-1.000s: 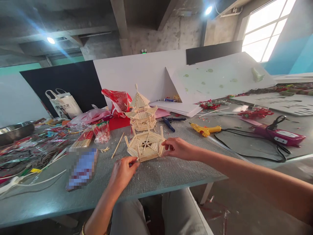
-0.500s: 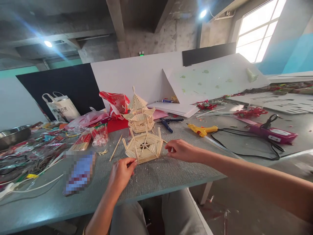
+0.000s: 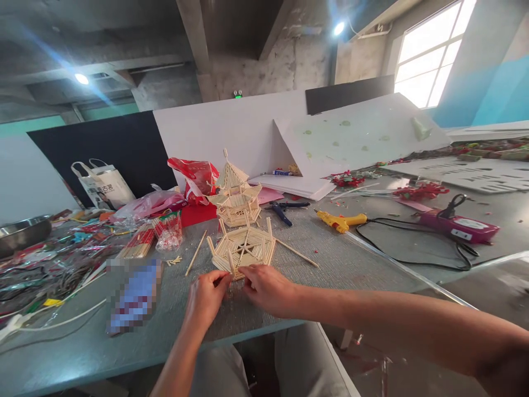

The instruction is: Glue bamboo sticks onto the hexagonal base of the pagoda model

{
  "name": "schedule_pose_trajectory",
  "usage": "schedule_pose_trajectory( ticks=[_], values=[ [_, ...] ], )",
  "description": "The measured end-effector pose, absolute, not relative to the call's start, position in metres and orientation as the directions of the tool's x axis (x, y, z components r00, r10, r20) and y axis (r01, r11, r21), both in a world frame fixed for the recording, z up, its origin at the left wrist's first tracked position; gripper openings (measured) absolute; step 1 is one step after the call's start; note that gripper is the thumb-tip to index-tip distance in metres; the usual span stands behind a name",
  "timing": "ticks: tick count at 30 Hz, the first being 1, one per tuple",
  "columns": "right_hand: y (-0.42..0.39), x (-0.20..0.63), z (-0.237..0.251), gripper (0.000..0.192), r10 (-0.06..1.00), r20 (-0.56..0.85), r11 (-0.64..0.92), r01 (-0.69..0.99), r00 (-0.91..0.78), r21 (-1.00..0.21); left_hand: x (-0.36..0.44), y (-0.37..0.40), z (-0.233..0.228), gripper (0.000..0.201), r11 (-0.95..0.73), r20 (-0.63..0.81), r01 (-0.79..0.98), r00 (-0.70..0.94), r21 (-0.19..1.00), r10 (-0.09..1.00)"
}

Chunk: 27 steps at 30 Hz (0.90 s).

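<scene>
A six-sided base built of thin wooden sticks [image 3: 223,242] lies on the table, with short posts standing at its corners and a spoked pattern on top. At its near left corner my left hand [image 3: 206,298] pinches, thumb and forefinger together beside a front post. Close by, my right hand [image 3: 270,289] is closed at the front edge, fingertips beside the same post; what is between them is hidden. Behind the base stands a tiered stick pagoda [image 3: 233,179] with a pointed roof. A loose stick [image 3: 297,253] lies right of the base, another stick [image 3: 195,252] left of it.
To the right lie a yellow glue gun [image 3: 341,221], dark blue cutters [image 3: 282,214] and a purple power strip [image 3: 460,225] with a black cord. Packs of sticks [image 3: 138,241], a blurred blue item [image 3: 134,298] and tangled wrappings crowd the left. White boards [image 3: 231,121] stand behind.
My right hand has moved left and nearer, from the base's right side to its front edge beside my left hand. The stick on the right now shows fully. My left hand has hardly moved.
</scene>
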State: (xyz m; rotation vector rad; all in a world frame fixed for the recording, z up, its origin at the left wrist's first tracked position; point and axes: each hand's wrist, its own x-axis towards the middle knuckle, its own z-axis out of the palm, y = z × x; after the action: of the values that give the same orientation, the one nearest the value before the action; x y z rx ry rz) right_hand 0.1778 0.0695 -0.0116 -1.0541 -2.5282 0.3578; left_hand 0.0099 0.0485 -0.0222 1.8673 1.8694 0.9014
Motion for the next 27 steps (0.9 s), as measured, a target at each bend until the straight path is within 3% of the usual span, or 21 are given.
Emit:
schedule_pose_trajectory(
  ticks=[12, 27],
  values=[
    [0.086, 0.162, -0.016, 0.014, 0.795, 0.176, 0.584, 0.655, -0.581, -0.479, 0.018, 0.046, -0.015, 0.031, -0.026, 0.161, 0.75, -0.109, 0.661, 0.981],
    [0.085, 0.161, -0.018, 0.016, 0.78, 0.224, 0.616, 0.654, -0.585, -0.439, 0.018, 0.048, -0.019, 0.025, -0.062, 0.236, 0.816, -0.093, 0.575, 0.967]
  ],
)
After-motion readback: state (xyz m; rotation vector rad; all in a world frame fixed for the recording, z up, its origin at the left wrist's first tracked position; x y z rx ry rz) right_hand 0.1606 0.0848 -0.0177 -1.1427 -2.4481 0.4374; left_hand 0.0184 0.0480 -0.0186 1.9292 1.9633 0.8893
